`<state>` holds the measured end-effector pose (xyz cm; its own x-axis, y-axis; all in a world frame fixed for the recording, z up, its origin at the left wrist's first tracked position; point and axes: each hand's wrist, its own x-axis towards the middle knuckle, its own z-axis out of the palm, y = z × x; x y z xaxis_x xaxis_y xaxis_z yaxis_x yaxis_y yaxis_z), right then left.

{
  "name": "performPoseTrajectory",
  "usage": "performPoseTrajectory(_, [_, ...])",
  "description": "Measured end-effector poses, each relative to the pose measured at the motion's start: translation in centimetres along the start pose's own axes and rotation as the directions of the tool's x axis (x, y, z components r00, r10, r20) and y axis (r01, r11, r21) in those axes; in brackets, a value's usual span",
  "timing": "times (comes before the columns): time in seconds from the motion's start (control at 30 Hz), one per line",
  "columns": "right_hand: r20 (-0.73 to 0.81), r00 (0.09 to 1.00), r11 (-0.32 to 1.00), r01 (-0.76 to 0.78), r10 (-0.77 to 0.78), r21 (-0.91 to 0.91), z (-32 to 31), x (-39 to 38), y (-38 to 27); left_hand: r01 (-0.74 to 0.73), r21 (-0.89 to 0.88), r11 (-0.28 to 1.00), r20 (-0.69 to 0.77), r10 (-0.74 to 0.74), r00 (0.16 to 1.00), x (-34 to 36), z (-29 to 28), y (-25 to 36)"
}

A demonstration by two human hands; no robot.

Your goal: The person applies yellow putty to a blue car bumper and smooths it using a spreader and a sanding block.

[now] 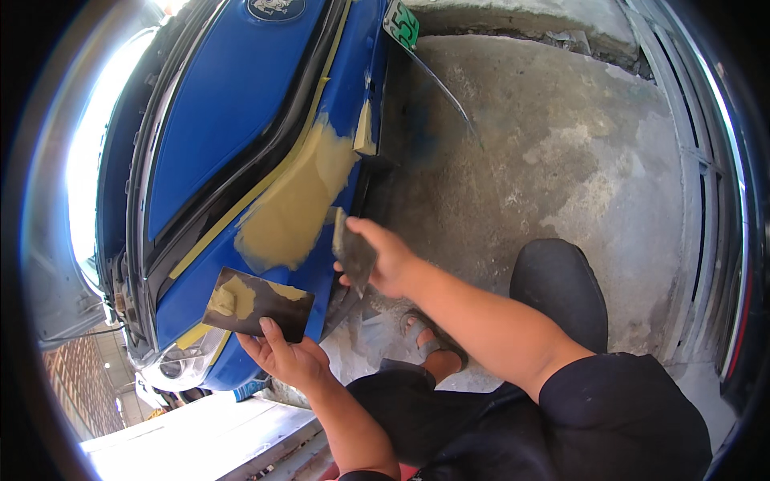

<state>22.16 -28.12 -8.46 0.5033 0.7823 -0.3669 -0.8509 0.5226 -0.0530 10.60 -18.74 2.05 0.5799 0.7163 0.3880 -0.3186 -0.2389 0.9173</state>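
Note:
A blue car bumper (pixel 309 282) stands in front of me, with a broad patch of tan body filler (pixel 289 212) smeared over its corner. My left hand (pixel 290 362) grips a dark rectangular plate (pixel 277 311) by its lower edge, thumb on top. On that plate sit a lump of tan filler (pixel 227 299) and a thin smear along its upper edge. My right hand (pixel 391 260) is closed round a dark, flat filler spreader (pixel 358 255), held tilted, with tan filler along its left edge. The spreader is just below and right of the filler patch; whether it touches the bumper I cannot tell.
Yellow masking tape (pixel 210 240) borders the black grille trim. A headlight (pixel 178 362) lies at the lower left. A green-and-white licence plate (pixel 399 24) and a thin strip (pixel 443 90) stick out over the concrete floor (pixel 513 152). Metal framing (pixel 696 200) runs along the right.

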Motion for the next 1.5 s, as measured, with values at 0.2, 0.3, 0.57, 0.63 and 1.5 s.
performPoseTrajectory(0.2, [-0.071, 0.997, 1.0, -0.002, 0.001, -0.006, 0.9, 1.7, -1.3, -0.005, -0.001, 1.0, -0.013, 0.005, 1.0, -0.2, -0.2, -0.1])
performPoseTrajectory(0.3, [-0.107, 0.988, 0.975, 0.088, -0.111, -0.203, 4.2, 0.7, 0.6, -0.015, 0.007, 1.0, -0.01, 0.015, 1.0, -0.1, -0.6, 0.2])
performPoseTrajectory(0.57, [0.014, 0.999, 1.0, 0.028, -0.028, 0.003, -0.6, 0.3, 1.8, -0.007, 0.014, 1.0, -0.043, 0.008, 0.999, 0.1, -0.6, 0.2])
performPoseTrajectory(0.63, [0.026, 0.998, 0.989, -0.054, 0.051, 0.135, -1.1, 1.1, 0.6, -0.007, 0.02, 1.0, -0.026, 0.008, 1.0, 0.1, -0.6, 0.2])
performPoseTrajectory(1.5, [0.56, 0.723, 0.176, 0.662, -0.404, -0.729, -3.5, -1.7, 2.2, 0.26, -0.148, 0.954, 0.16, -0.236, 0.958, 0.2, -0.9, 1.5])
